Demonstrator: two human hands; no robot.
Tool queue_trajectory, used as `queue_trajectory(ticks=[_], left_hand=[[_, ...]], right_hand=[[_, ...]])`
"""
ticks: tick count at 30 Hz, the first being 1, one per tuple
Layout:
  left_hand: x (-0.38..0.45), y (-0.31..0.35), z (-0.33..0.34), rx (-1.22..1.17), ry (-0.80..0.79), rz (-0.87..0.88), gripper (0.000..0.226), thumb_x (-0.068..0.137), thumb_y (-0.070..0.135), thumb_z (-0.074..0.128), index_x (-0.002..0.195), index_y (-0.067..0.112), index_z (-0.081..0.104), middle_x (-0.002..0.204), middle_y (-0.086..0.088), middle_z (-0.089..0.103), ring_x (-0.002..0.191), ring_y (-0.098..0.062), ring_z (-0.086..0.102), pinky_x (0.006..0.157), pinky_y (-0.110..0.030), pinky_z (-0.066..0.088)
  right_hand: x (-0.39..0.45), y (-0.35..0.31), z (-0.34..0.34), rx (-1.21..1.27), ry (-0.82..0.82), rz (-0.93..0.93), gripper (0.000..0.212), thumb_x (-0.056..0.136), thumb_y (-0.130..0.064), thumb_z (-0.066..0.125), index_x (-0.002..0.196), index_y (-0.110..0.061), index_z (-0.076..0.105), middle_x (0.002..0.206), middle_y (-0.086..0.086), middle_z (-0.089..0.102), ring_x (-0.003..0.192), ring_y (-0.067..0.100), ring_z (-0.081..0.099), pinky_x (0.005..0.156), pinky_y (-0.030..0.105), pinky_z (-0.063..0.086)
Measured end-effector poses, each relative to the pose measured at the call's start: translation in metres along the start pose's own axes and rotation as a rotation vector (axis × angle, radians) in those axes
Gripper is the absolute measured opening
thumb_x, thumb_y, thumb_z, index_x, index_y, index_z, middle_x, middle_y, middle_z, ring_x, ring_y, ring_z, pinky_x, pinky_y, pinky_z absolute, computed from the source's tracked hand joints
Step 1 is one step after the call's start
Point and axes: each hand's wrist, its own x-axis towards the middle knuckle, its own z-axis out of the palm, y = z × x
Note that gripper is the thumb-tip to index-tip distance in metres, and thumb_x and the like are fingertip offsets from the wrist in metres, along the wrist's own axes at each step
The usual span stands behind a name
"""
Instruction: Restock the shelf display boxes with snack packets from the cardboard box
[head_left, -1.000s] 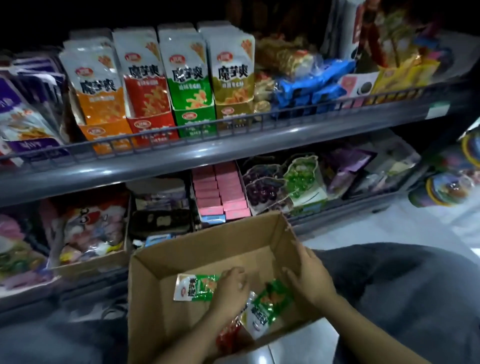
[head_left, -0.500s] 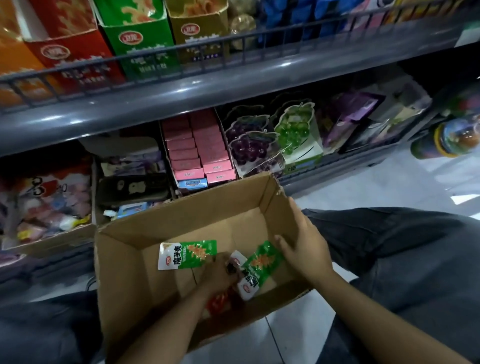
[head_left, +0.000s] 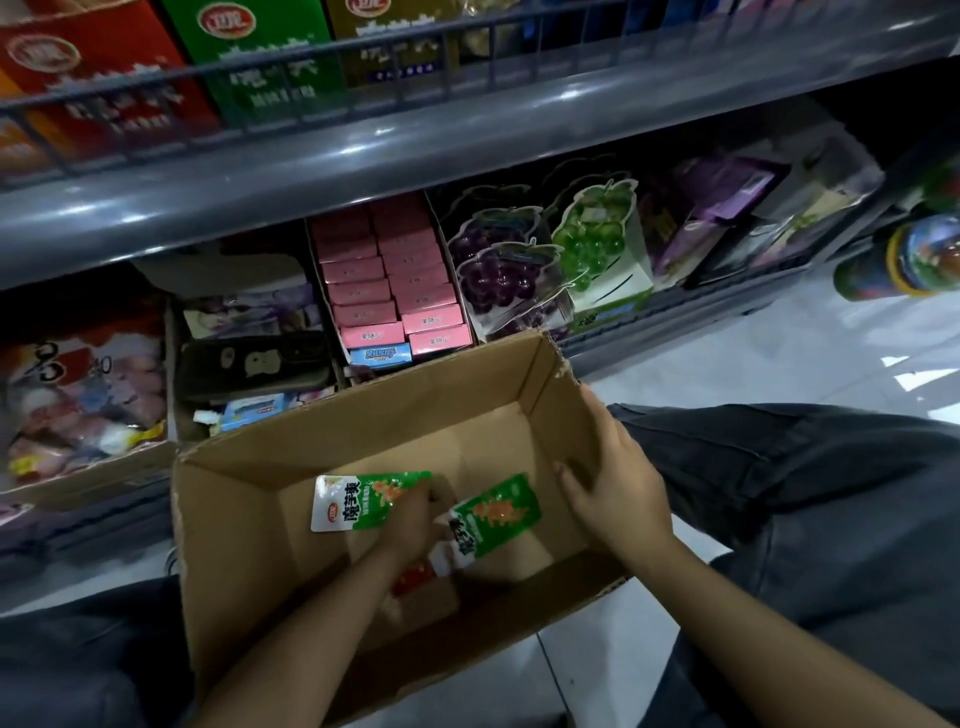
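Left hand (head_left: 408, 525): packet (head_left: 358, 501); right hand (head_left: 618, 488): box (head_left: 244, 530)

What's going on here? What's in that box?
Someone in front of a shop shelf is digging in a cardboard box. Their left hand is down among the green snack packets at the bottom, resting on the end of one, with a red packet just beside it. Their right hand holds the box's side wall. No packet is lifted out yet.
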Motion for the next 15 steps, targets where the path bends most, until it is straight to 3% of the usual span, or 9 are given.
queue_trajectory(ticks=[2,5,7,10,15], left_hand=[[0.007,-0.011,-0.023,0.078,0.051,-0.047,0.045,0.075,-0.005,0.07,0.117,0.007,0.058,0.108,-0.006,0.064,0.105,-0.022,0.058,0.078,-0.021,0.042],[0.015,-0.031,-0.048,0.224,0.064,-0.092,0.069,0.078,0.002,0.068,0.14,0.012,0.04,0.134,-0.012,0.056,0.121,-0.027,0.053,0.099,-0.033,0.044],[0.017,-0.036,-0.057,0.325,0.019,-0.119,0.075,0.076,0.012,0.074,0.141,0.017,0.037,0.133,-0.009,0.057,0.122,-0.026,0.052,0.098,-0.037,0.045],[0.017,-0.032,-0.06,0.445,0.015,-0.103,0.058,0.076,0.023,0.076,0.126,0.017,0.048,0.127,-0.007,0.057,0.118,-0.025,0.052,0.096,-0.037,0.045],[0.013,-0.031,-0.056,0.581,0.074,-0.073,0.054,0.075,0.034,0.075,0.121,0.025,0.047,0.129,0.001,0.04,0.117,-0.021,0.036,0.098,-0.037,0.036]], right_hand=[[0.001,-0.001,0.001,-0.022,0.004,-0.001,0.088,0.084,-0.032,0.063,0.15,-0.033,0.005,0.139,-0.006,0.045,0.119,0.02,0.05,0.079,0.034,0.05],[0.0,-0.001,0.001,-0.032,0.011,-0.007,0.088,0.084,-0.033,0.063,0.15,-0.033,0.006,0.139,-0.005,0.045,0.118,0.021,0.051,0.077,0.035,0.052],[-0.001,-0.002,0.001,-0.04,0.016,-0.008,0.087,0.085,-0.034,0.063,0.15,-0.033,0.006,0.138,-0.004,0.046,0.117,0.021,0.051,0.076,0.035,0.053],[-0.001,-0.003,0.001,-0.04,0.021,-0.008,0.086,0.085,-0.034,0.064,0.15,-0.032,0.008,0.139,-0.004,0.045,0.117,0.021,0.052,0.076,0.035,0.052],[-0.001,-0.005,0.0,-0.029,0.013,0.011,0.085,0.084,-0.032,0.065,0.15,-0.031,0.01,0.14,-0.003,0.045,0.117,0.021,0.052,0.074,0.034,0.051]])
